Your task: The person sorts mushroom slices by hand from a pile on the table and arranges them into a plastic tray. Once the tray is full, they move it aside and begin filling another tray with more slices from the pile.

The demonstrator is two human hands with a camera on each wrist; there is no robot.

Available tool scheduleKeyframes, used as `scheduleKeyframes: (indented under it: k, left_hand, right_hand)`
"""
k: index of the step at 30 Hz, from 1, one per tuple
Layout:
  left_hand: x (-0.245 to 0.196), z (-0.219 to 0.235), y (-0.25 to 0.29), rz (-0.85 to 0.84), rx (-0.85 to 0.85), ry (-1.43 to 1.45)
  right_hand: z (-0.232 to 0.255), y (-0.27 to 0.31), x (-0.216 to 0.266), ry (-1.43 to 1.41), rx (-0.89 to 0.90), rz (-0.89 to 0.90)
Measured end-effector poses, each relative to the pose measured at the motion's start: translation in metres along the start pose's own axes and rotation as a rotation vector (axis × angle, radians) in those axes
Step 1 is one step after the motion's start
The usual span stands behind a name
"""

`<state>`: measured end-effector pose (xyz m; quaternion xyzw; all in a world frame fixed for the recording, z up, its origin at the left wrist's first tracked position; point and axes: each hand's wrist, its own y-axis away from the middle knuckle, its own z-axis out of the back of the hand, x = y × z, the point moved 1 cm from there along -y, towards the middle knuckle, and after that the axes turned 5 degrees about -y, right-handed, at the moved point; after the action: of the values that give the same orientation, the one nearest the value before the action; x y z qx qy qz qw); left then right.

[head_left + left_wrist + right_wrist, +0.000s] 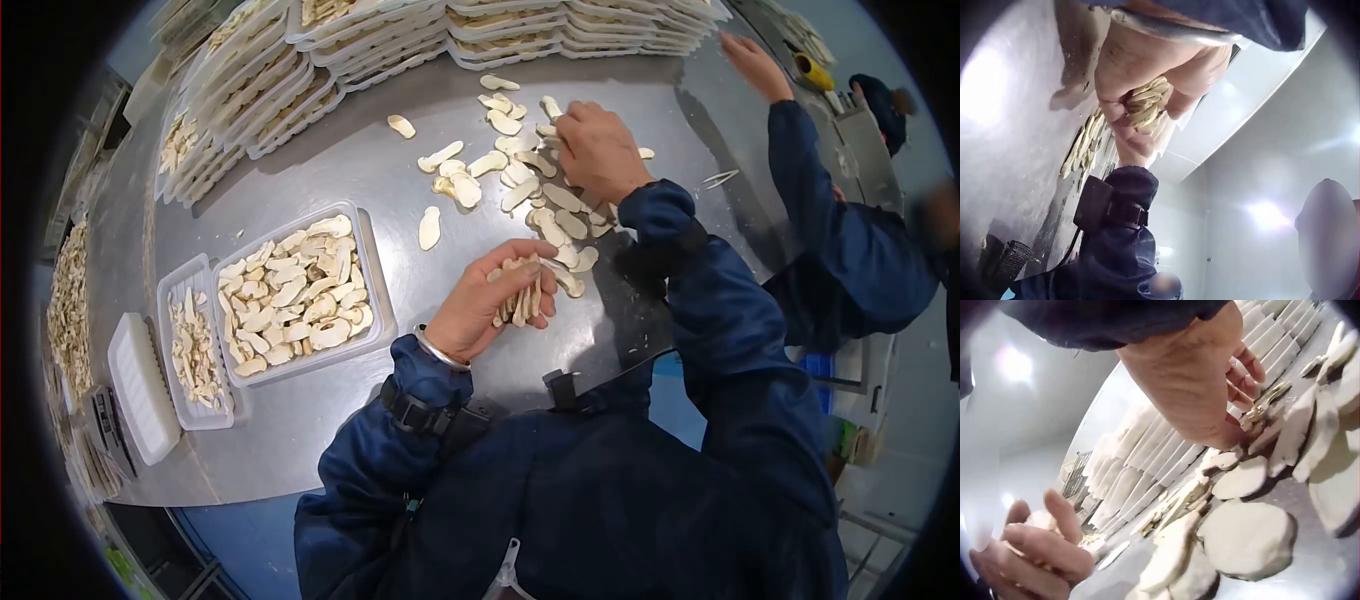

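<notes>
Pale slices, perhaps mushroom, lie loose on the metal table in a spread pile (517, 190). My left hand (490, 300) holds a small stack of slices (522, 298) in its curled fingers, just above the table near the pile's lower edge; the left wrist view shows the stack (1147, 105) inside the palm. Over the upper right of the pile, my right hand (602, 152) reaches down with bent fingers. In the right wrist view its fingertips touch slices (1264, 406) on the table, and a large round slice (1247, 539) lies nearer.
Stacked trays (370, 50) of slices line the table's far side. At the left stand a full tray (372, 335), a narrower tray (225, 415) and a white lid or tray (143, 390). Tweezers (720, 179) lie to the right, near another person's sleeve (835, 230).
</notes>
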<state>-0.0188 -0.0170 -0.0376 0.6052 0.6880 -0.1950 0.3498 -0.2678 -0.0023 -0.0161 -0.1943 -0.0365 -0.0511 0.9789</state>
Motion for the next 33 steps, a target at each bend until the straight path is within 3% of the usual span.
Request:
scheduleKeyframes:
  k: [1,4,7,8,11,12,16,20,23,28,31,33]
  left_hand:
    - [0.0,-0.001,0.0,0.01,0.013,-0.009]
    - [-0.002,-0.004,0.002,0.03,0.035,-0.03]
    - [-0.001,-0.005,0.001,0.041,0.029,-0.034]
    - [-0.002,-0.005,0.001,0.047,0.025,-0.036]
    - [-0.001,-0.005,0.001,0.047,0.043,-0.037]
    - [0.0,-0.005,0.001,0.044,0.053,-0.036]
    - [-0.001,-0.005,0.002,0.058,0.08,-0.071]
    - [-0.002,-0.005,0.003,0.065,0.065,-0.104]
    - [-0.001,-0.005,0.003,0.069,0.051,-0.104]
    - [0.003,0.003,-0.001,0.001,-0.012,-0.031]
    - [-0.002,0.004,0.001,-0.041,-0.124,0.017]
    - [0.0,0.005,0.001,-0.019,-0.081,0.01]
  right_hand:
    - [0.004,0.003,-0.004,-0.025,-0.005,-0.021]
    - [0.022,0.016,-0.017,-0.282,0.059,-0.337]
    - [0.038,0.024,-0.023,-0.407,0.207,-0.363]
    - [0.041,0.023,-0.023,-0.335,0.23,-0.339]
    - [0.039,0.015,-0.001,-0.23,0.03,-0.206]
    - [0.035,0.01,0.009,-0.365,0.093,-0.206]
    - [0.014,-0.002,0.039,-0.155,0.211,-0.138]
    - [-0.005,-0.001,0.027,-0.268,0.21,-0.161]
    - [0.02,0.001,0.015,-0.257,0.306,-0.305]
    - [0.029,0.013,0.021,-0.297,0.046,-0.109]
    - [0.028,0.014,0.055,-0.313,0.139,-0.027]
    - [0.018,0.014,0.058,-0.219,0.19,-0.026]
